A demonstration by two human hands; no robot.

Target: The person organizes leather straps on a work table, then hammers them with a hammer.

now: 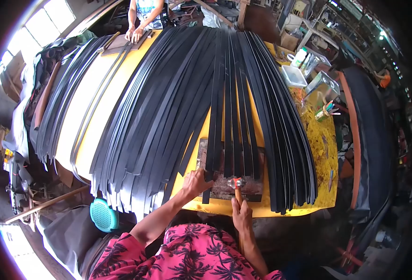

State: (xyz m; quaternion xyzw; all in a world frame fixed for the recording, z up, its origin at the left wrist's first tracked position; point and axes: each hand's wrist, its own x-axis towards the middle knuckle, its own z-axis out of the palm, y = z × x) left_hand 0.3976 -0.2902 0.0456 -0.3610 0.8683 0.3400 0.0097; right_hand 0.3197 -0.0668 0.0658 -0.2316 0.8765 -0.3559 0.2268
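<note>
My right hand (242,214) is wrapped round the wooden handle of a hammer (236,183), whose metal head is over a dark, worn block (251,185). To the left, my left hand (196,183) is closed at the end of a long black strip (209,179), fingers pressed against it by the block's left edge; the fingertips are partly hidden. Several more black strips (232,154) run side by side onto the block from the far side of the table, ending just beyond the hammer head.
Thick bundles of black strips (145,116) (280,140) cover much of the yellow table (325,186). At right stand clear plastic containers (293,76), a white bottle (299,57) and a pen holder (326,111). Across the table, another person's hands (135,35) touch strips on a board. A turquoise stool (104,215) is lower left.
</note>
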